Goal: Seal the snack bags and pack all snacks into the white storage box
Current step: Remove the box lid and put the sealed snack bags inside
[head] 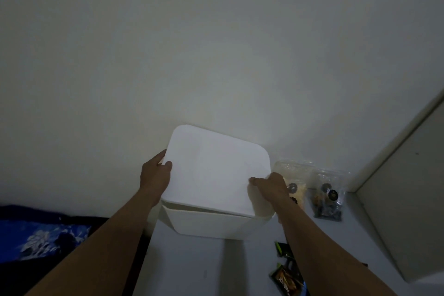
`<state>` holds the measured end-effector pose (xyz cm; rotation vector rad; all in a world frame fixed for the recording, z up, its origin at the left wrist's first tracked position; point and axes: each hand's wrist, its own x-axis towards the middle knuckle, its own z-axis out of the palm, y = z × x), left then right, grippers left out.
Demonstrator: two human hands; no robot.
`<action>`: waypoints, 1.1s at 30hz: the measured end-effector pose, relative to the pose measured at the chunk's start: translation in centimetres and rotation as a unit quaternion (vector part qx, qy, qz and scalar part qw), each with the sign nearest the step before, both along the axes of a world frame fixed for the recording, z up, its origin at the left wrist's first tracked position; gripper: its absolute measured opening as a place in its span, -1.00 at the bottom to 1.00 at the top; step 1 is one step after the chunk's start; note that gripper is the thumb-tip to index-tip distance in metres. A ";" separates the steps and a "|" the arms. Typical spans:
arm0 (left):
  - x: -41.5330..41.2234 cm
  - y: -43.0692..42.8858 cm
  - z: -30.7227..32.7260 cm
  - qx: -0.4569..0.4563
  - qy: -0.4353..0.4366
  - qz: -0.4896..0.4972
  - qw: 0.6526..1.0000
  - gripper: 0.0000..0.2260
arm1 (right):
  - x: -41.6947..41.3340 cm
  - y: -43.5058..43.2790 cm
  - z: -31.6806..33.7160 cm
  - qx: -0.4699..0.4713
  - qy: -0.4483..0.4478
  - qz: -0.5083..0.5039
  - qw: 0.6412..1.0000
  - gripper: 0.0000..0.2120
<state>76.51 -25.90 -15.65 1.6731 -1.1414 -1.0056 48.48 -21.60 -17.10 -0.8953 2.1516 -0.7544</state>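
The white storage box point(211, 224) stands on a pale table against the wall. Its white lid point(213, 170) is tilted, lifted off the box rim at the front. My left hand point(155, 173) grips the lid's left edge, and my right hand point(271, 186) grips its right edge. Two clear snack bags lean against the wall to the right of the box: one with pale snacks point(294, 178), partly behind my right hand, and one with dark snacks point(328, 193). Small dark snack packets point(286, 276) lie on the table by my right forearm.
The pale table point(216, 267) ends at its left edge, beyond which lies a blue patterned fabric point(43, 238). A white wall point(216, 55) rises behind the box. A pale cabinet side point(408, 199) borders the table on the right.
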 end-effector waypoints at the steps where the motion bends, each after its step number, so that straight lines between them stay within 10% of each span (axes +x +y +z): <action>1: 0.0 0.0 0.3 -0.003 0.005 0.000 1.000 -0.60 | 0.0 0.0 0.2 -0.005 0.001 -0.003 1.000 -0.50; 18: 1.9 8.7 4.1 0.020 -0.012 -0.015 1.000 -0.49 | -0.4 7.2 6.1 -0.167 -0.007 0.047 0.985 -0.69; 33: 7.4 24.9 -1.3 0.096 0.090 -0.043 0.990 -0.52 | 4.2 23.7 0.3 -0.114 0.001 0.079 0.990 -0.80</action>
